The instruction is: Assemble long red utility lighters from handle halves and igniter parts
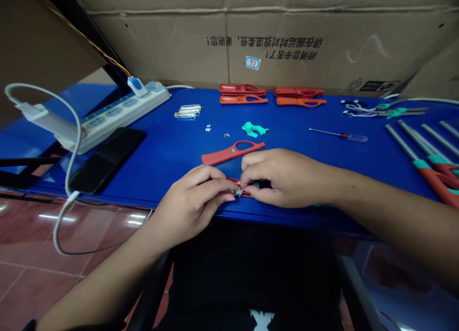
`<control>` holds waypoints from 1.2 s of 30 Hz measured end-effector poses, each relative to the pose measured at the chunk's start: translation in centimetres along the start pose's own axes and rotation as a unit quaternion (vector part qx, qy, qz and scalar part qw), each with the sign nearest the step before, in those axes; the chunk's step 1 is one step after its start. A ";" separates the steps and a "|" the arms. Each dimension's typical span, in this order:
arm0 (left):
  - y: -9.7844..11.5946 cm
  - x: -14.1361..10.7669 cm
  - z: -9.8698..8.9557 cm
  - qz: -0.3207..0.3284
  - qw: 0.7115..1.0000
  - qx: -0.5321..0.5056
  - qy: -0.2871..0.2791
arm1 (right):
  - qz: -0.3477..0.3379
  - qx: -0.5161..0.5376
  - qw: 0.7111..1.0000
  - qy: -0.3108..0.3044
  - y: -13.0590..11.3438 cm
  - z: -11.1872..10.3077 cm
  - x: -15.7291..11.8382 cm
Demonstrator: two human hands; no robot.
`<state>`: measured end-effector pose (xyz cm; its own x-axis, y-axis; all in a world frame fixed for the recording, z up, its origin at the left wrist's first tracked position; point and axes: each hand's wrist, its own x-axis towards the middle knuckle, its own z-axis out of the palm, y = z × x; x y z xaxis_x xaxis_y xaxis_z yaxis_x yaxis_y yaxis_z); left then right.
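Near the table's front edge, a red lighter shell half (246,194) lies between my two hands, largely covered by fingers. A small clear plastic part (237,192) shows in it, and a bit of green is visible under my right hand. My left hand (195,197) is closed on the shell's left end, fingertips at the clear part. My right hand (278,178) pinches at the shell from the other side; what sits between its thumb and forefinger is too small to name. Just beyond lies another red shell half (229,153) with a small green piece on it.
Farther back are a green plastic part (254,129), tiny metal pins (227,135), clear tubes (188,112) and several orange shell halves (244,100). A screwdriver (340,134) and long-nosed lighters (435,161) lie right. Left are a phone (107,161) and power strip (118,112); a cardboard box (172,44) stands behind.
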<state>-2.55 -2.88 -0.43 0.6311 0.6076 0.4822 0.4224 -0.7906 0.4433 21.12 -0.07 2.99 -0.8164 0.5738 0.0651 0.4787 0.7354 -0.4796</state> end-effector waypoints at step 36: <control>-0.8 1.1 -0.7 -0.100 0.995 -0.012 -0.022 | 0.028 -0.196 0.977 0.084 -1.5 2.4 -3.2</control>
<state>-2.68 -1.50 0.30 0.5634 0.7488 0.3490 0.5276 -0.6512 0.5456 22.22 -3.83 1.36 -0.7368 0.6439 0.2064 0.6347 0.7638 -0.1173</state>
